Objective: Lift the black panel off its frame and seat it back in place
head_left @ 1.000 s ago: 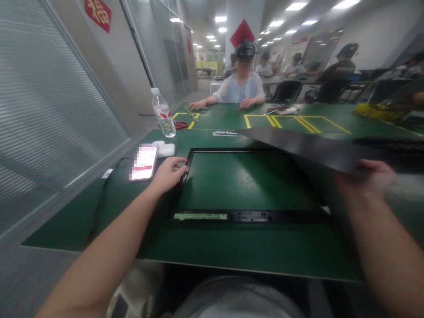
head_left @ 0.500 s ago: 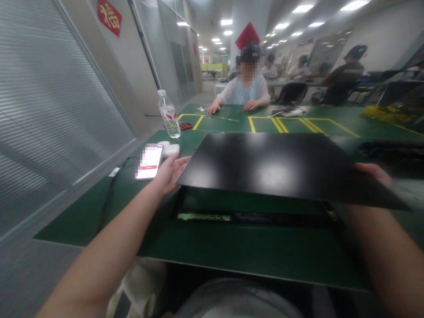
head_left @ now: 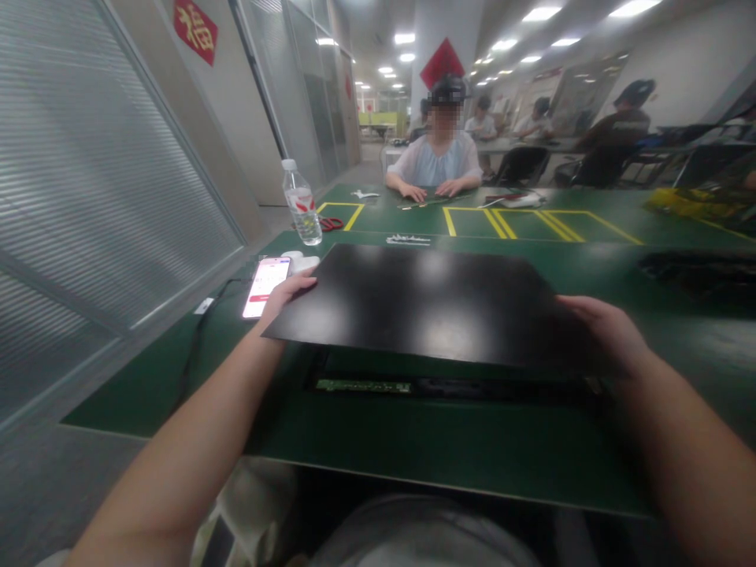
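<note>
A large, thin black panel (head_left: 425,303) with a semi-glossy face is held above the table, slightly tilted. My left hand (head_left: 289,290) grips its left edge, with fingers partly hidden behind it. At the right edge, my right hand (head_left: 608,327) holds the panel, its thumb side showing along the rim. Beneath the panel lies a dark frame (head_left: 490,389) on the table, mostly covered from view. Along the frame's near side runs a narrow green circuit board strip (head_left: 363,387).
A lit phone (head_left: 267,290), a white case (head_left: 301,263), a water bottle (head_left: 302,205) and red-handled scissors (head_left: 331,224) are at the left of the green table (head_left: 413,445). Small white pieces (head_left: 407,239) lie beyond the panel. A person (head_left: 444,161) sits opposite.
Both my hands and the panel have shifted left, and the panel's right side has come nearer. Across the table, the other person's hands have moved closer together.
</note>
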`<act>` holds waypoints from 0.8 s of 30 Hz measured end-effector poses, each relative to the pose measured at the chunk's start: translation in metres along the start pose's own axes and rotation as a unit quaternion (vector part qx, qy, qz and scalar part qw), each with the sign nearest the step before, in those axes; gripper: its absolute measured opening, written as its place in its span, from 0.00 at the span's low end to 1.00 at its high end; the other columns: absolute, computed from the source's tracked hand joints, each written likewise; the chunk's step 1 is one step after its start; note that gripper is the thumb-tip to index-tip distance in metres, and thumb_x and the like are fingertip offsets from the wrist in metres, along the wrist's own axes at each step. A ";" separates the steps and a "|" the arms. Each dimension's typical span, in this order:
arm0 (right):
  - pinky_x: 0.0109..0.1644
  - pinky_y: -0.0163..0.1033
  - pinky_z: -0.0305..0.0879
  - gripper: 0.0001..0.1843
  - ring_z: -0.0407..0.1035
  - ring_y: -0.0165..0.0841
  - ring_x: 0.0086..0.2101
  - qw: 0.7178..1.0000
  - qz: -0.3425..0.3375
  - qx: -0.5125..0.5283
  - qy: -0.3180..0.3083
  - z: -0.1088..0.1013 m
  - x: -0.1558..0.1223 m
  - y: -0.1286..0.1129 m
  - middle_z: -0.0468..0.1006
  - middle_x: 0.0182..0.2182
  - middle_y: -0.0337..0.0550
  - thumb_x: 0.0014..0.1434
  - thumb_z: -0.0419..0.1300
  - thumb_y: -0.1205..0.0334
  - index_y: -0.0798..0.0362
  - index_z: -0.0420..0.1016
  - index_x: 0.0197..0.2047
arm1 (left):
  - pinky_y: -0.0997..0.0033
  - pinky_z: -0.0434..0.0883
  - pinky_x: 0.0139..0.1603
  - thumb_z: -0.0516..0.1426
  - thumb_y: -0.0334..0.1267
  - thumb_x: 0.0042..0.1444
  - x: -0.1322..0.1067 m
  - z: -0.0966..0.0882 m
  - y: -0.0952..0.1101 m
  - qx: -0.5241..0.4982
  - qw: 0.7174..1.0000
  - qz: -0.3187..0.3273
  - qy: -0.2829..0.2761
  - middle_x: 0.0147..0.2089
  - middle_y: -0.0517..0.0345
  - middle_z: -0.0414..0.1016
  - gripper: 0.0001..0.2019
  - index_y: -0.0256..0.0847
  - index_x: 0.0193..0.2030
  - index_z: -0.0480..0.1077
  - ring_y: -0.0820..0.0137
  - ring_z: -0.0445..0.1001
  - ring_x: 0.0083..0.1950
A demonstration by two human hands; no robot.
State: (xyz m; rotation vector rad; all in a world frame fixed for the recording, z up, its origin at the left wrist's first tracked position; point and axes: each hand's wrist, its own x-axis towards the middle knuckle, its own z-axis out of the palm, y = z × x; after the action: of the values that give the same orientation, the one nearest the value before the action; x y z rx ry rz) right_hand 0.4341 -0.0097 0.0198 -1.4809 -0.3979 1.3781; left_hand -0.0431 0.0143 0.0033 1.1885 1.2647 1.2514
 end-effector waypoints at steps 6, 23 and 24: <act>0.36 0.38 0.78 0.09 0.82 0.39 0.36 0.974 -0.063 -0.182 -0.120 -0.010 0.014 0.005 0.88 0.38 0.49 0.62 0.62 0.63 0.48 0.83 0.43 | 0.50 0.77 0.62 0.65 0.42 0.42 0.001 -0.004 0.002 -0.031 0.996 0.059 0.051 0.45 0.51 0.88 0.30 0.38 0.55 0.84 0.43 0.83 0.57; 0.32 0.36 0.72 0.31 0.78 0.37 0.30 0.950 -0.156 -0.265 0.052 -0.004 0.006 -0.001 0.84 0.30 0.49 0.64 0.60 0.67 0.58 0.72 0.70 | 0.58 0.78 0.56 0.70 0.38 0.35 -0.004 0.015 -0.007 -0.016 0.988 0.039 0.147 0.38 0.56 0.88 0.24 0.39 0.44 0.84 0.48 0.84 0.53; 0.32 0.37 0.72 0.33 0.78 0.37 0.30 0.949 -0.158 -0.267 0.054 -0.004 0.007 -0.001 0.84 0.30 0.49 0.64 0.60 0.67 0.59 0.71 0.71 | 0.58 0.78 0.56 0.70 0.39 0.34 -0.004 0.017 -0.009 -0.023 0.988 0.043 0.149 0.38 0.55 0.88 0.24 0.39 0.44 0.84 0.48 0.84 0.53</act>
State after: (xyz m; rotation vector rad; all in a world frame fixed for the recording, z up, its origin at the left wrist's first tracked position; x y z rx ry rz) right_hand 0.4406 -0.0054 0.0163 -1.8196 -0.9500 0.9653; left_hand -0.0260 0.0114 -0.0064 1.0587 1.4035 1.5578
